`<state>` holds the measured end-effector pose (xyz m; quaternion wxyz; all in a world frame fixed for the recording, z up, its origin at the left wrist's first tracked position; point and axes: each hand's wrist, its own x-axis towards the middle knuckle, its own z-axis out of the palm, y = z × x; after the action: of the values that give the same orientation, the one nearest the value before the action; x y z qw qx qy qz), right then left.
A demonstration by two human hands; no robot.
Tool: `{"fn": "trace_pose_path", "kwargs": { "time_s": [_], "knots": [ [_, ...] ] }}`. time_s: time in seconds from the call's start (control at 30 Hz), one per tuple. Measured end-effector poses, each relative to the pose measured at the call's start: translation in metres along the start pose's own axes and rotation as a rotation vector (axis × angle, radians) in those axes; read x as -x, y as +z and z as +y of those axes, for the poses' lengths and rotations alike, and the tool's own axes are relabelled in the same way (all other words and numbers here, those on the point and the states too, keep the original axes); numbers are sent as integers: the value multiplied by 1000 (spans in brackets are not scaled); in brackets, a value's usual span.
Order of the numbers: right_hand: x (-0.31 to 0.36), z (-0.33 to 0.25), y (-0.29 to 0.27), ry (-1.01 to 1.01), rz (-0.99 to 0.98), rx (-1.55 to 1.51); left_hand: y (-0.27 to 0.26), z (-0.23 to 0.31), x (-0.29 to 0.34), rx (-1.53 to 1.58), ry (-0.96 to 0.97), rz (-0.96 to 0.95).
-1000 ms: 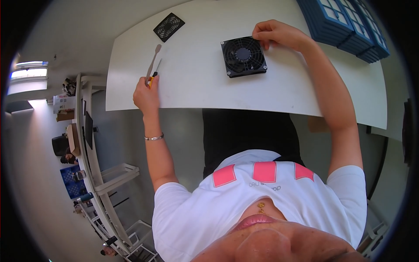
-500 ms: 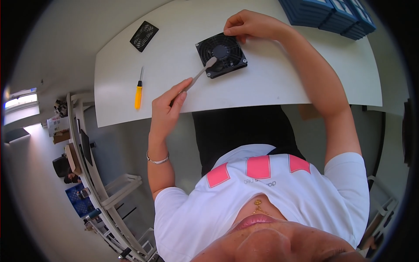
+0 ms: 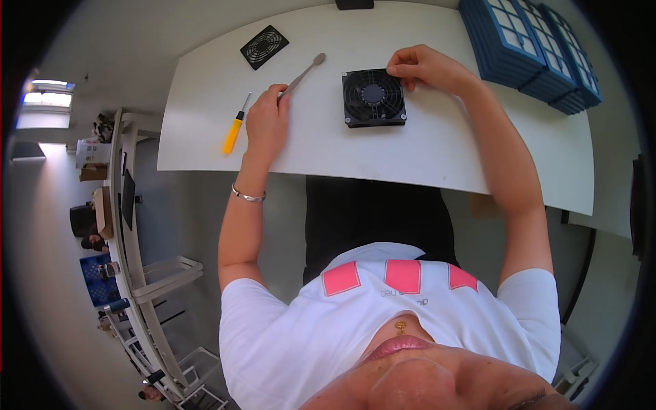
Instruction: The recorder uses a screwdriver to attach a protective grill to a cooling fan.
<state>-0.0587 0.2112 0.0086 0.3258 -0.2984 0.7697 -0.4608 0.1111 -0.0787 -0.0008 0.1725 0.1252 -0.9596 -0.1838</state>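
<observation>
A square black cooling fan (image 3: 373, 93) lies on the white table in front of me, with screws showing at its corners. The thumb and fingers of my right hand (image 3: 427, 70) are closed on its far right corner. My left hand (image 3: 268, 119), left of the fan, grips a slim grey toothbrush (image 3: 301, 78) by its handle. Its oval head points away to the far right, apart from the fan; the bristles cannot be made out. Just left of that hand lies a screwdriver (image 3: 234, 132) with a yellow and black handle. A black fan grille (image 3: 264, 47) rests farther back.
Blue storage bins with white fronts (image 3: 526, 51) are stacked at the table's far right. A dark object (image 3: 354, 4) sits at the far edge. Left of the table, a white shelving frame (image 3: 130, 225) carries boxes and a monitor.
My left hand has drawn the toothbrush off the fan and moved left toward the screwdriver. My right hand stays at the fan's corner. The whole view has shifted and turned a little.
</observation>
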Motion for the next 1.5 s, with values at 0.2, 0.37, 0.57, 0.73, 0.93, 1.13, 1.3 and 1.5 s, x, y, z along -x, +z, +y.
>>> {"fn": "trace_pose_path", "kwargs": {
  "time_s": [0.2,0.37,0.57,0.73,0.93,1.13,1.3,1.5],
  "knots": [
    [0,-4,-2,9,-28,-42,-7,-33,-77,-184,159,-27],
    [-5,-3,0,-21,-9,-29,-15,-68,-148,-336,135,-83],
    [-11,12,-7,-46,81,-165,-7,-82,-167,-207,-3,-291],
    [-22,23,-16,-38,362,-363,-18,-38,-137,-321,28,-50],
    [-30,56,-35,-91,742,107,-30,31,-64,1383,-267,-621],
    [-24,11,2,-529,1176,491,7,48,-4,1533,-455,-792],
    [-3,-13,43,-692,754,440,4,52,-4,1098,-360,-585],
    [3,-16,52,-654,399,558,9,6,-21,-289,288,141]
  ]
}}
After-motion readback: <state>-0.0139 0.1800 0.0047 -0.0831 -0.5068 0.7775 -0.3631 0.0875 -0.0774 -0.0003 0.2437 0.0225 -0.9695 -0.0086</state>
